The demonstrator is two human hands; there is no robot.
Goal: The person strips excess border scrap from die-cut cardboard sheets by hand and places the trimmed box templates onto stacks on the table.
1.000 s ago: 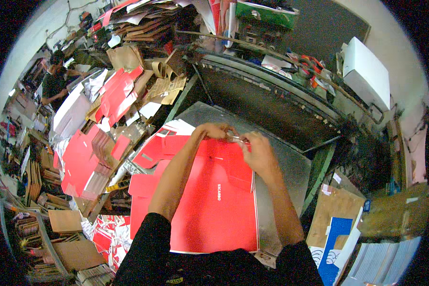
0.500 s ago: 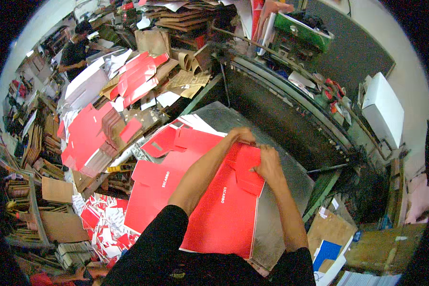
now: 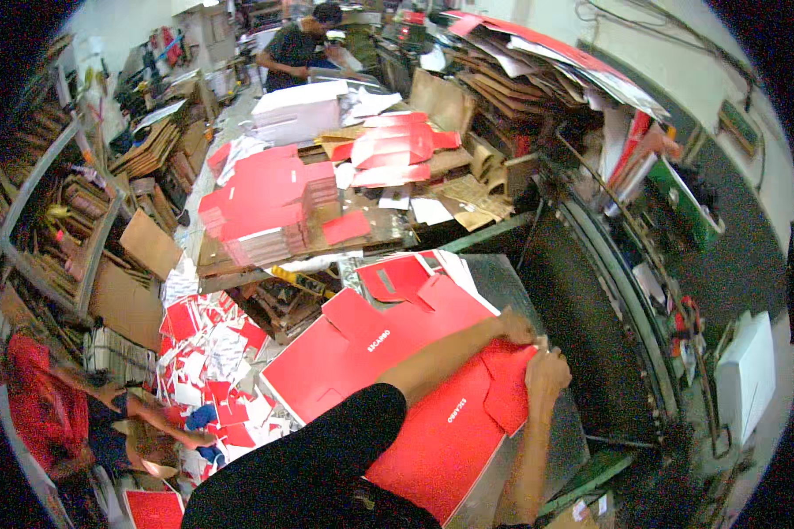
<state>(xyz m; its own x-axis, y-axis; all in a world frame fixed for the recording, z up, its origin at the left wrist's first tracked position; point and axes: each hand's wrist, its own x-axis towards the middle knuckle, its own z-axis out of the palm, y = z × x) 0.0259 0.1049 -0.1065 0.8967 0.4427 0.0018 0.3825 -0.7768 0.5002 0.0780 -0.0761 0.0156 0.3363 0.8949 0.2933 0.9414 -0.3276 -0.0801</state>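
A large red cardboard sheet (image 3: 432,458), die-cut into box blanks with white lettering, lies on the dark grey metal table (image 3: 569,436) in front of me. My left hand (image 3: 513,326) is at the sheet's far right edge, its fingers curled down over the cardboard. Close beside it, my right hand (image 3: 549,370) grips the same edge near a red flap (image 3: 510,383), fingers bent and closed. The fingertips of both hands are partly hidden. More white-edged sheets (image 3: 459,269) show beneath the far end of the red one.
Red box blanks (image 3: 265,194) are stacked on a bench beyond the table. Red and white scraps (image 3: 212,353) cover the floor at left, where a person in red (image 3: 48,401) bends over. Another person (image 3: 291,53) works far back. A dark machine frame (image 3: 600,291) borders the table's right.
The view has swung left, so the scene sits further right and the person in red shows more fully. Both hands stay at the same edge of the red sheet, slightly closer together.
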